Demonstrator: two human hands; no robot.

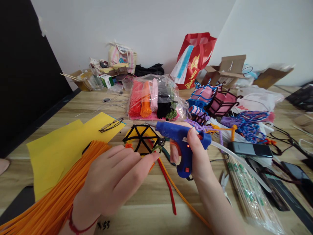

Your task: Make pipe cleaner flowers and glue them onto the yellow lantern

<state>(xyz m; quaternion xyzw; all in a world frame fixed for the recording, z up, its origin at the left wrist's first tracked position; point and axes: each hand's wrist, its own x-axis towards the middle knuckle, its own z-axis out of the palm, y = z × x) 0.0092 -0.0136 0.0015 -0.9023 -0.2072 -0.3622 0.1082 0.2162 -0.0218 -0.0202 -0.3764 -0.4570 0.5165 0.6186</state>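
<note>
My right hand (200, 160) is wrapped round a blue hot glue gun (181, 132). A long translucent glue stick (241, 160) sticks out of its back, and its nozzle points left. Between the fingertips of my left hand (113, 179) is a short, curled green pipe cleaner (158, 148), just below the gun's front. Behind those fingers sits a yellow piece with black pipe-cleaner spokes (141, 137), its lower part hidden by my left hand. A red pipe cleaner (168, 187) and an orange pipe cleaner (187, 199) trail toward me on the table.
An orange pipe-cleaner bundle (52, 194) lies left, over yellow sheets (56, 140) with glasses (111, 124) on them. A clear bag of pipe cleaners (146, 101) lies behind. Right are pink lanterns (223, 101), a power bank (249, 149), scissors (224, 182) and bagged sticks (251, 192).
</note>
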